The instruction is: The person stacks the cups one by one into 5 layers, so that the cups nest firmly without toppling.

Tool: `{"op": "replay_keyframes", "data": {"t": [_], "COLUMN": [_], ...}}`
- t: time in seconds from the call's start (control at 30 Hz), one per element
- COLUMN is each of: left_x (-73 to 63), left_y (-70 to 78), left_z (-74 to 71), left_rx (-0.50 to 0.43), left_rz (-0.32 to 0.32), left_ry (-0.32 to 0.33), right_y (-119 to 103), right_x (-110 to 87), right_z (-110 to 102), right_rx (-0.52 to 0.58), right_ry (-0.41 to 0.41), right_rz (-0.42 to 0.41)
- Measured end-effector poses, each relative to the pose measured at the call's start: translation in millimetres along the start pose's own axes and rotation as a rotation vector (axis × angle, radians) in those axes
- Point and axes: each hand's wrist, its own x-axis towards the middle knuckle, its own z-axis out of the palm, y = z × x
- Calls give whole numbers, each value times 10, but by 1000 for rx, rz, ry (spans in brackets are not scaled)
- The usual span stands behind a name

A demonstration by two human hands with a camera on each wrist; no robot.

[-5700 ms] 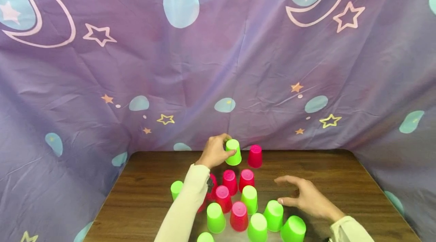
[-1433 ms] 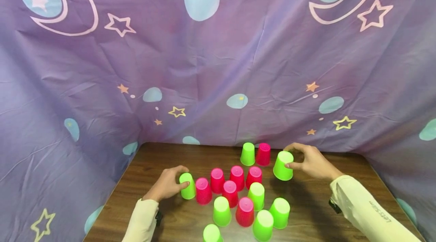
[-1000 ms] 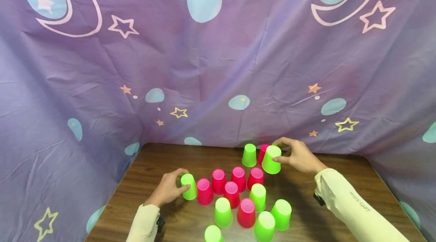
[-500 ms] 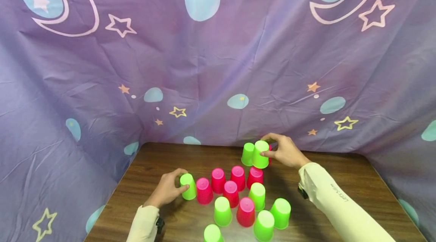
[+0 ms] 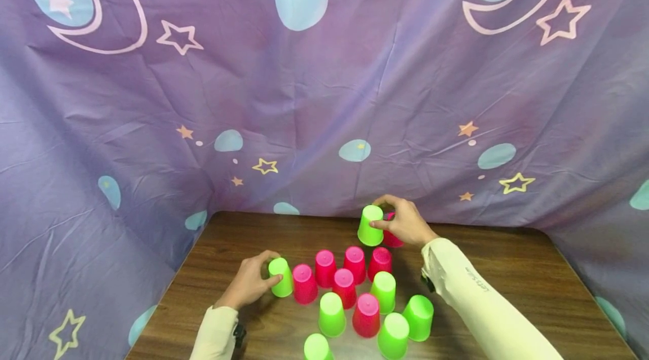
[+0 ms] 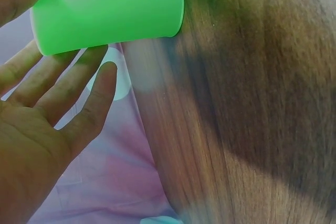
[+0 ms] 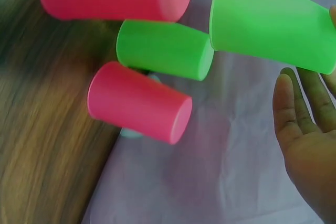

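My right hand [image 5: 407, 223] pinches an upside-down green cup [image 5: 370, 227] between thumb and fingers near the table's back edge. In the right wrist view this cup hangs in the air, apart from a second green cup [image 7: 160, 48] and a red cup [image 7: 134, 100] standing behind it. From the head, the held cup covers that second green one, and my hand partly hides the red one. At the left, my left hand [image 5: 248, 282] has thumb and fingers around another upside-down green cup [image 5: 281, 278], which stands on the table beside a red cup [image 5: 305, 285].
Several upturned cups form a slanting cluster mid-table, among them a red cup [image 5: 367, 316] and a green cup [image 5: 418, 318] at its right. One green cup [image 5: 317, 347] is cut off by the lower frame edge. A patterned purple cloth [image 5: 314, 95] hangs behind the wooden table [image 5: 507, 287].
My left hand has let go of the back green cup and moved to the left one. My right hand has lifted the front-right green cup and carried it back, then leftward past the red cup.
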Motion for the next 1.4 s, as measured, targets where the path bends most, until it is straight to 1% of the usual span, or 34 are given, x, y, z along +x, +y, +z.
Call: {"op": "replay_keyframes", "data": {"t": [0.17, 0.33, 0.47, 0.53, 0.67, 0.7, 0.77, 0.83, 1.0, 1.2, 1.3, 1.4], "left_x": [-5, -7, -6, -9, -17, -14, -12, -6, 7, 13, 7, 0], "left_y": [-10, -10, -13, -18, -31, -36, -39, -45, -49, -38, -46, -47], "left_z": [6, 6, -1, -5, -5, 0, 6, 11, 0, -5, 6, 16], "left_rx": [6, 14, 7, 18, 15, 22, 8, 7, 25, 2, 6, 9], "left_rz": [-2, 4, 9, 33, 46, 52, 36, 36, 48, 21, 15, 14], "left_ry": [5, 9, 5, 11, 17, 20, 15, 18, 37, 27, 25, 22], "right_y": [-61, -103, -105, -99, -84, -78, -61, -41, -13, 59, 94, 122], "right_x": [87, 171, 238, 271, 323, 334, 354, 381, 439, 486, 505, 514], "right_z": [130, 251, 347, 390, 469, 487, 522, 556, 605, 647, 682, 717], "right_rx": [56, 43, 30, 22, 14, 6, -3, -16, -52, -93, -133, -204], "right_ry": [-26, -27, -26, -23, -36, -42, -57, -66, -76, -79, -81, -76], "right_rz": [19, 23, 10, 6, 28, 36, 57, 71, 94, 112, 109, 78]}}
